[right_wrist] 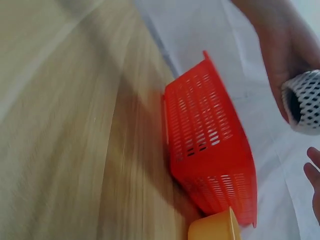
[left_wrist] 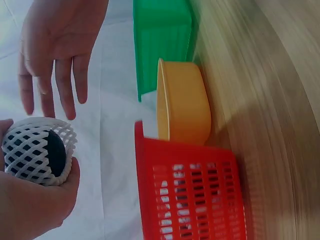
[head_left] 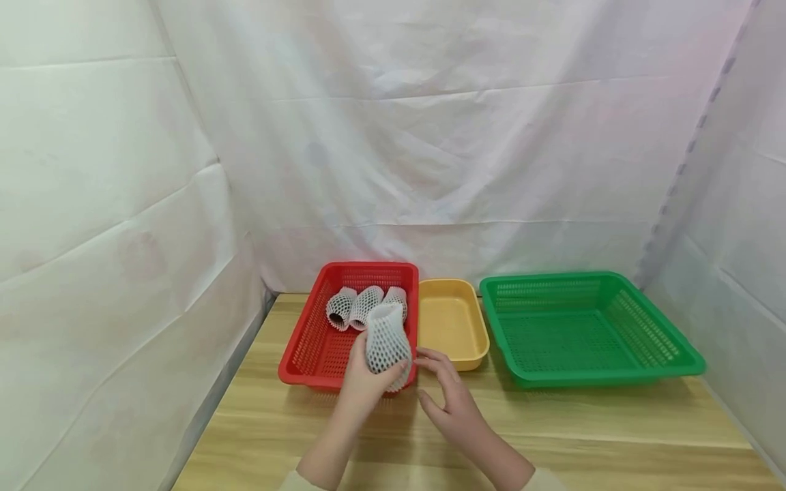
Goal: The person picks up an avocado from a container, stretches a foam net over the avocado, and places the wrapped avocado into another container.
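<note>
My left hand (head_left: 361,379) grips a white foam fruit net (head_left: 387,344) above the front right of the red basket (head_left: 301,374). Inside the foam net (left_wrist: 25,150), a dark, rounded item shows through the open end in the left wrist view; its kind is unclear. Beside it, with fingers extended and apart from the net, is my right hand (head_left: 451,402). Several more white foam nets (head_left: 367,305) lie in the red basket, and a dark item shows in the leftmost one.
A yellow tray (head_left: 451,327) stands just right of the red basket. Farther right sits a green basket (head_left: 571,334). All three are on a wood-grain table (head_left: 467,450), with white cloth (head_left: 430,157) hanging behind and on both sides.
</note>
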Motion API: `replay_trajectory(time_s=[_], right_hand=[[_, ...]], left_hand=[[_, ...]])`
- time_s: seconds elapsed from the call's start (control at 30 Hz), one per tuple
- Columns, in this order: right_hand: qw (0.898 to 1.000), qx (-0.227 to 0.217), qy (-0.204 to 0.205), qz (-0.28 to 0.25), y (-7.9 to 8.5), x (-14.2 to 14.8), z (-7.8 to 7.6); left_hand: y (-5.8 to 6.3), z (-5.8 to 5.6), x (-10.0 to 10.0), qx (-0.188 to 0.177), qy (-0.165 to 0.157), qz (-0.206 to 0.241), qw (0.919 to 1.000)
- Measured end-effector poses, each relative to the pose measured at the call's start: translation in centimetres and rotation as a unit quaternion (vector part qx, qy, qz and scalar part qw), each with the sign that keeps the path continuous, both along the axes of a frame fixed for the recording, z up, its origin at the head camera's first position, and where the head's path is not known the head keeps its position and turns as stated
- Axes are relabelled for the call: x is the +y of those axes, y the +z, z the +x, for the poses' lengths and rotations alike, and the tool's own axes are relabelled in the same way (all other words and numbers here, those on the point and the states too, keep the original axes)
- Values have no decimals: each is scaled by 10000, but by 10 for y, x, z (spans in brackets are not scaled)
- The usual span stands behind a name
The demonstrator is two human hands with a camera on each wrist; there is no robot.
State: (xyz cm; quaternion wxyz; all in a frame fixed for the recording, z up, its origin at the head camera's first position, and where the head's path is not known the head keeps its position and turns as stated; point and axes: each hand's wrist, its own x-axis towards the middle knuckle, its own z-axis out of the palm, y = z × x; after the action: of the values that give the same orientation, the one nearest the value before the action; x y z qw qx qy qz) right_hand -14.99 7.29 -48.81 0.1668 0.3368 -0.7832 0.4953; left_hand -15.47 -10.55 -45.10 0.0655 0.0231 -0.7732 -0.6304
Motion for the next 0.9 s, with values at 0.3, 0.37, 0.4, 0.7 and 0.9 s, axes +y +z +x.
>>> replay_trajectory(time_s=[0.3,0.37,0.4,0.7,0.9], right_hand=[[9441,941,-513,3119,-17,-26,-28],[9312,915,-518,3490,-23,-29,-34],[9258,934,-507,3629,-26,-31,-37],[9006,980,-481,4206,-38,-47,-59],[8969,814,-564,4309,-34,-56,-64]], left_hand=[[-2,-10,-36,-306,426,-613,9967],[-1,-15,-43,-330,474,-929,9940],[0,-17,-47,-342,490,-1084,9923],[15,-52,-86,-833,155,-2465,9654],[24,-78,-103,-1203,-351,-3479,9291]])
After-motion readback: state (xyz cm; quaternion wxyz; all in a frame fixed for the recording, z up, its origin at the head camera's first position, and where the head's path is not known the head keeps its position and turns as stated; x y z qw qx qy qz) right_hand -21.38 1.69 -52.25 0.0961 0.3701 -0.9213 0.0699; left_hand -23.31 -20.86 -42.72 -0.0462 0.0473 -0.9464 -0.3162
